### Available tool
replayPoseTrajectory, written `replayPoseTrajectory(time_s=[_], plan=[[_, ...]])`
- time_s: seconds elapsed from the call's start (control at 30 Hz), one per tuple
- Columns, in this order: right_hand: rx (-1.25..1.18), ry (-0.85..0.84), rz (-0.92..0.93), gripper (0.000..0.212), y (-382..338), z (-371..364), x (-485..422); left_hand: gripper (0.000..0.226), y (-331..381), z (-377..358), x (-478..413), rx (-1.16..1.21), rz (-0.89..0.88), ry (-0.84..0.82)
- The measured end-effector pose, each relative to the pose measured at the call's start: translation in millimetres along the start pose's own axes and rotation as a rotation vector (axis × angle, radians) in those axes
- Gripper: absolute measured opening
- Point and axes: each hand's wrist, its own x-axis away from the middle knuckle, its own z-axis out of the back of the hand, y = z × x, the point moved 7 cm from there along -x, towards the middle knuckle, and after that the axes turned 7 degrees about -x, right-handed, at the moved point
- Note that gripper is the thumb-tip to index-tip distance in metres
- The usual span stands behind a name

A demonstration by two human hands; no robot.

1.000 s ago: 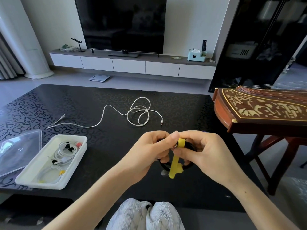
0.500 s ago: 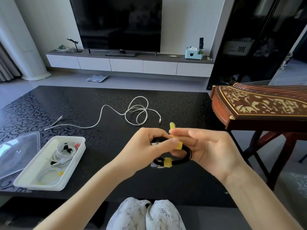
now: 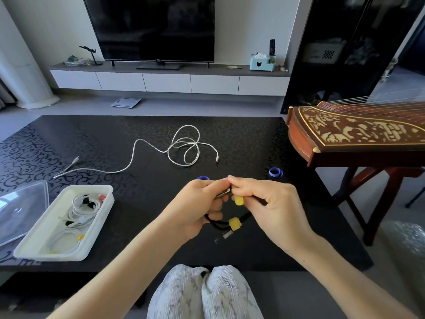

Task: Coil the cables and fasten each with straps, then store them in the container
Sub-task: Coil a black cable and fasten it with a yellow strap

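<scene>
A coiled black cable [image 3: 215, 223] hangs between my hands above the black table [image 3: 142, 187]. One yellow strap [image 3: 234, 224] is wrapped round its lower side. My left hand [image 3: 197, 208] grips the coil's left side. My right hand [image 3: 269, 208] pinches a second yellow strap [image 3: 238, 200] at the coil's top. A loose white cable [image 3: 184, 146] lies uncoiled farther back on the table. The white container [image 3: 101, 217] at the left holds several strapped white cables.
A clear lid [image 3: 20, 210] lies left of the container. Two blue strap rolls, one [image 3: 276, 172] right of my hands and another [image 3: 203, 178] just behind them, sit on the table. A wooden zither [image 3: 358, 134] on a stand borders the table's right side.
The long yellow strap that hung from the coil is now wrapped tight on its lower side. My right hand has shifted to pinch a second yellow strap at the top.
</scene>
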Motion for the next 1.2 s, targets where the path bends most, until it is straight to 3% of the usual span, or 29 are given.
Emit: replayPoseTrajectory(time_s=[0.2,0.27,0.33,0.47,0.7,0.83,1.03,1.13,1.2], plan=[[0.202,-0.185,0.154,0.030,0.8,-13.2,7.8,0.034,-8.8,-1.3,-2.8,0.133,0.104,-0.034],[0.144,-0.254,0.082,0.040,2.0,-14.0,9.2,0.030,-7.8,1.6,-3.5,0.070,0.068,-0.014],[0.026,-0.218,-0.033,0.044,2.0,-7.4,5.2,0.027,-5.9,3.2,-2.8,0.012,0.026,0.000],[-0.022,-0.154,-0.138,0.020,4.6,0.5,-10.0,0.028,0.3,2.2,1.0,-0.031,-0.035,0.004],[0.149,-0.307,-0.163,0.037,10.3,-7.8,-12.1,0.033,7.0,0.7,8.1,-0.176,-0.124,-0.015],[0.207,-0.360,-0.137,0.017,9.2,-12.8,-9.1,0.038,7.7,-1.8,11.2,-0.189,-0.130,-0.064],[0.245,-0.187,-0.069,0.002,7.1,-15.3,-0.9,0.040,5.5,-3.0,11.5,-0.194,-0.057,-0.127],[0.180,-0.045,-0.107,0.027,7.5,-12.9,1.5,0.040,-0.2,0.0,10.6,-0.186,-0.012,-0.138],[0.222,-0.015,-0.031,0.041,1.3,-15.9,4.2,0.040,-3.8,1.3,11.6,-0.184,0.007,-0.140]])
